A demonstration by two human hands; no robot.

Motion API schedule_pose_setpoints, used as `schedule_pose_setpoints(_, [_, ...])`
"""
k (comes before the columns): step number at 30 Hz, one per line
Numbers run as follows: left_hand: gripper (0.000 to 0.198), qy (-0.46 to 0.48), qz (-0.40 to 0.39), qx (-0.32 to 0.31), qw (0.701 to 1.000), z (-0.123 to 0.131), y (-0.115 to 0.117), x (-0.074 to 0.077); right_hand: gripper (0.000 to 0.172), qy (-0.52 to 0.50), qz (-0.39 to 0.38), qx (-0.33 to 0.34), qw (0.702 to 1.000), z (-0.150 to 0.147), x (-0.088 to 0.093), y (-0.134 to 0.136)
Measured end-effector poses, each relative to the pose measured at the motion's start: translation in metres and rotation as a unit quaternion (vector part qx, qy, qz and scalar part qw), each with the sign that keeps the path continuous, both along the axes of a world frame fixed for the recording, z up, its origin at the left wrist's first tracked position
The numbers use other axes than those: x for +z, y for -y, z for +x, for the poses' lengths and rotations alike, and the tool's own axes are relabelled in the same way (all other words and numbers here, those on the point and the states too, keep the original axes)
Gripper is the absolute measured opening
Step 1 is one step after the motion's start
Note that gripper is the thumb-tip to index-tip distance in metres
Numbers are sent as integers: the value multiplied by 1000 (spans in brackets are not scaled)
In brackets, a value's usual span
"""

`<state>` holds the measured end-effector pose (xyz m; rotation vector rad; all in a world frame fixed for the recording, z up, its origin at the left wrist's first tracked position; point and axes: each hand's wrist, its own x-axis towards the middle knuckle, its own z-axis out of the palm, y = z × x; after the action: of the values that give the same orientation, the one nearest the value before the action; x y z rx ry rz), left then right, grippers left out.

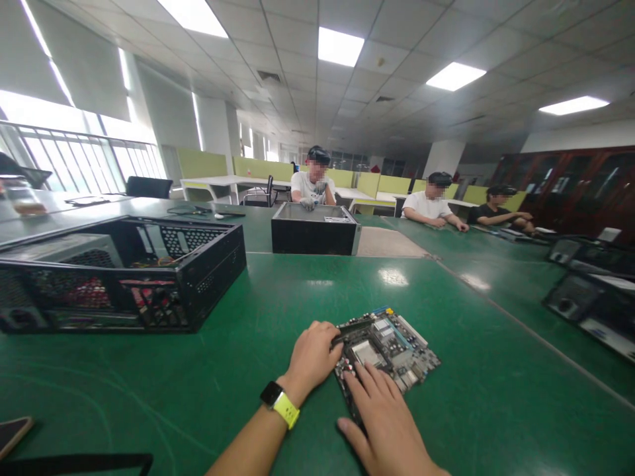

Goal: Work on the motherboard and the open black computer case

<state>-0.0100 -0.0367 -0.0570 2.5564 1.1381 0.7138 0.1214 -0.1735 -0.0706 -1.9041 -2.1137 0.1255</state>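
A computer motherboard lies flat on the green table just ahead of me. My left hand, with a watch on a yellow strap at the wrist, is curled shut with its fingers pinching a dark memory stick along the board's left edge. My right hand rests flat on the board's near edge, fingers stretched forward and together, holding nothing.
An open black computer case lies on the table to my left. A second black case stands further back by a seated person in gloves. Two more people sit at the right. More cases are at the right edge. A phone lies near left.
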Motion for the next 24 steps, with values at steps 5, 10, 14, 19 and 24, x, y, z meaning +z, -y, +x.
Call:
schedule_pose_setpoints(5, [23, 1, 3, -2, 1000, -1, -2, -1, 48, 9, 23, 0, 1000, 0, -3, -5])
schedule_pose_setpoints(10, [25, 12, -9, -8, 1000, -2, -3, -2, 46, 34, 27, 2, 999, -4, 0, -2])
schedule_pose_setpoints(14, [26, 40, -6, -10, 999, -3, -4, 2, 45, 63, 43, -7, 997, 0, -3, -12])
schedule_pose_setpoints(19, [27, 67, -6, 20, 998, -7, -5, 6, 46, 118, 14, -91, 989, 72, -4, -76])
schedule_pose_setpoints(24, [27, 40, -32, 36, 998, -16, -4, 3, 48, 113, -23, -228, 967, 194, 0, -142])
